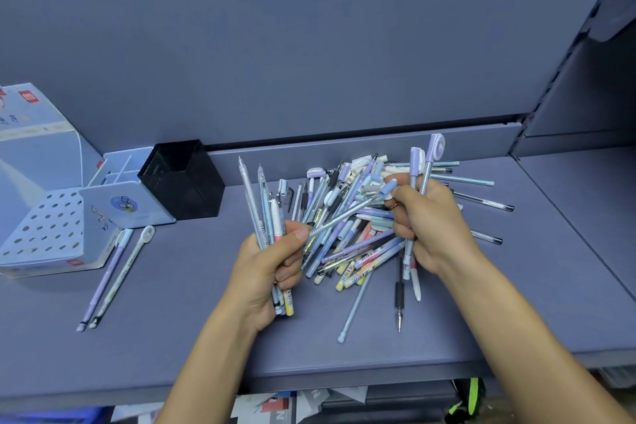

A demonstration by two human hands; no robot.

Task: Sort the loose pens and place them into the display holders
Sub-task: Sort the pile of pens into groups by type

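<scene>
1. Left forearm (213,354) came in from the bottom edge, left of centre, angled up and right; bare, no sleeve.
2. Left hand (272,268) was in a fist round a bundle of pens (272,217), held steeply tilted, tips up and to the left.
3. Left thumb (297,234) lay across the top of the bundle, pointing right; left fingers (289,272) were curled below it, facing the camera.
4. Right forearm (523,330) came in from the bottom right corner, angled up and left; bare.
5. Right hand (433,220) showed its back to the camera, gripping a few pens (427,169) near upright.
6. Right fingers (401,227) were curled inward on the left side.
7. Hands were apart, right slightly higher.
</scene>
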